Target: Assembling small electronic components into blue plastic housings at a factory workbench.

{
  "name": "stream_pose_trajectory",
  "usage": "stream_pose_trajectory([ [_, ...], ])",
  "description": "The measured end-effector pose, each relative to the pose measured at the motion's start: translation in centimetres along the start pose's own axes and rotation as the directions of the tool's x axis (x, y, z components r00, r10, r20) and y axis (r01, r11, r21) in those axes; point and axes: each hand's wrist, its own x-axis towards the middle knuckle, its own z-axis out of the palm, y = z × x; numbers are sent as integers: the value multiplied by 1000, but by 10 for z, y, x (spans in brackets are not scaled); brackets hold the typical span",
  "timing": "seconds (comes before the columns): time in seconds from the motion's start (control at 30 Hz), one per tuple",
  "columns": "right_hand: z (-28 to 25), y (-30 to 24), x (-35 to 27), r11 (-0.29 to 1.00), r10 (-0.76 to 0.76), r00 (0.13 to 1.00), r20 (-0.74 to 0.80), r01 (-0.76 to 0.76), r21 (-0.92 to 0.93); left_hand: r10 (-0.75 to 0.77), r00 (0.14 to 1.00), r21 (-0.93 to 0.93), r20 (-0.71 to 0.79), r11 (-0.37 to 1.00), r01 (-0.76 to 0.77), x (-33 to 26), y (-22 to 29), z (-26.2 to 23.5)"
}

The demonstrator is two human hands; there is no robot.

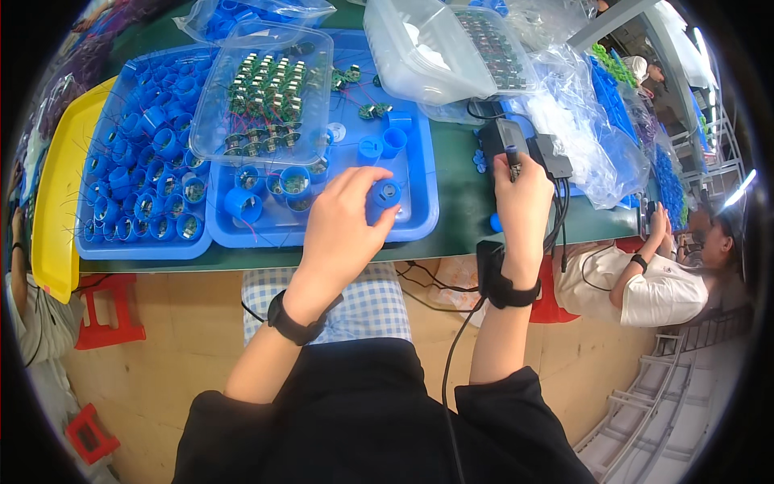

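The left hand [343, 222] has its grip clamped on a small blue cylindrical cap [384, 196], fingertips pinching it just above the floor of the right blue tray [419, 206], at about 4 o'clock within that tray. The right hand [522, 198] is closed round a black handheld tool [510, 153] standing over the green counter [463, 202], its cable trailing down past the wrist strap [496, 278]

Risks, as a judgement: the cap is held by the fingertips only, so a slip could drop it back among the loose blue caps [294, 184] at 9 o'clock of the hand, where thin red wires show and could snag or be pulled. The clear plastic tray of small green circuit boards [264, 97] rests across both blue trays at 11 o'clock; a knock from the forearm could tip it. The tool's cable hangs near the counter edge and may drag as the hand moves. Whether the cap already holds a board I cannot tell
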Motion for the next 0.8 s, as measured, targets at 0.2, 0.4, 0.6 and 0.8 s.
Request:
stream_pose_trajectory([
  [0.2,30,-1,14,954,-27,989,148,70,-293,-96,991,158,92,984,81,4,-4,4],
  [0.4,31,-12,17,951,23,974,224,47,-305,-89,996,91,6,992,89,4,-6,6],
  [0.6,32,-5,20,947,9,982,190,53,-317,-24,999,46,-38,999,26,3,-1,-2],
  [0.8,8,-20,6,997,-76,973,219,80,-9,24,999,-115,-35,993,-28,1,3,-12],
])
